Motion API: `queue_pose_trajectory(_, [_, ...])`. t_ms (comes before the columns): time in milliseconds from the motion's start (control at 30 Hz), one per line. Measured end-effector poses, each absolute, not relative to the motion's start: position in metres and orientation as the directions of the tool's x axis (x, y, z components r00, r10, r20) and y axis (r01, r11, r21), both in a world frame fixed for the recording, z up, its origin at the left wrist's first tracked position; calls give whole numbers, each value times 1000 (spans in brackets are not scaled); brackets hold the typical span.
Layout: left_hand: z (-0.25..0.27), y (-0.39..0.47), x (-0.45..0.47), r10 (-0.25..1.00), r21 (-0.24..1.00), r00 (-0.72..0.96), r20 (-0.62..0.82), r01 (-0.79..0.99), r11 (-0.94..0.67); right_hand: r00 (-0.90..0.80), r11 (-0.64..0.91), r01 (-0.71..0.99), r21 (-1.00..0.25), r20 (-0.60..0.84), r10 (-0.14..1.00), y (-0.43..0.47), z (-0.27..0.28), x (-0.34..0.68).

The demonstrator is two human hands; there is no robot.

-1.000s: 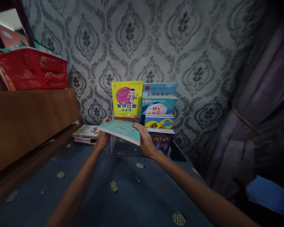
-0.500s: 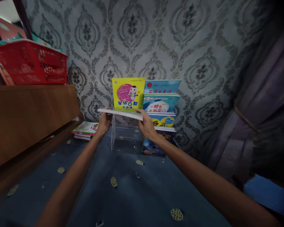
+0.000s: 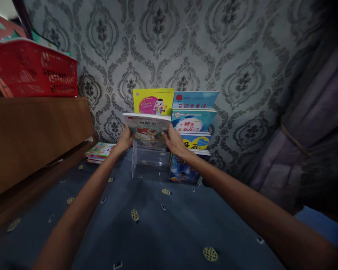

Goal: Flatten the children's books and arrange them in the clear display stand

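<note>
Between my left hand (image 3: 125, 139) and my right hand (image 3: 173, 139) is a thin book (image 3: 146, 129) with a pale, illustrated cover. Each hand grips one side edge, and the cover faces me, tilted back. Behind it, a yellow book (image 3: 153, 98) stands in the back of a clear stepped rack (image 3: 149, 170), its lower part hidden by the held book. To the right, several books fill the tiers: a light blue book (image 3: 197, 99) at the top, a teal book (image 3: 205, 119), a blue-and-yellow book (image 3: 198, 141), and a dark blue book (image 3: 183, 170) at the front.
A stack of magazines (image 3: 100, 150) lies left of the rack on the dark patterned cloth (image 3: 146, 240). A red plastic basket (image 3: 36, 71) sits on a wooden cabinet (image 3: 45, 131) at the left. Patterned wallpaper is behind the rack; a tied curtain (image 3: 287, 150) hangs at the right.
The held book has tipped from nearly flat to more upright, so its cover now shows and hides more of the yellow book. Both hands keep their grip on it.
</note>
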State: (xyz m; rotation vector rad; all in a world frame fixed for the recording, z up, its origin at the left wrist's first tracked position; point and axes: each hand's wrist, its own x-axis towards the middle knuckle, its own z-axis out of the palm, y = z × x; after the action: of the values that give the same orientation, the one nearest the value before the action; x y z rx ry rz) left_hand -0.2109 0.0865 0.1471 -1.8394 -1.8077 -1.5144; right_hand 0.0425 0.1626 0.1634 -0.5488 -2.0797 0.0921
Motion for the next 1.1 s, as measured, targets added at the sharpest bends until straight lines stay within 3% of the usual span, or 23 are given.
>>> queue_pose_trajectory(300, [161, 93, -207, 691, 456, -167, 703, 852, -257, -384, 771, 542, -334, 717, 581, 165, 193, 38])
queue_pose_trajectory(467, [156, 98, -208, 716, 465, -167, 678, 851, -242, -334, 734, 588, -341, 724, 603, 169, 205, 37])
queue_pose_trajectory(600, [152, 101, -210, 725, 464, -164, 669, 854, -235, -318, 790, 533, -304, 793, 520, 177, 205, 39])
queue_pose_trajectory(800, [149, 103, -206, 667, 435, -202, 717, 878, -202, -301, 902, 409, -135, 914, 273, 168, 214, 41])
queue_pose_trajectory(1100, [156, 96, -196, 667, 404, -266, 696, 913, -58, -443, 956, 292, 34, 891, 103, 162, 204, 44])
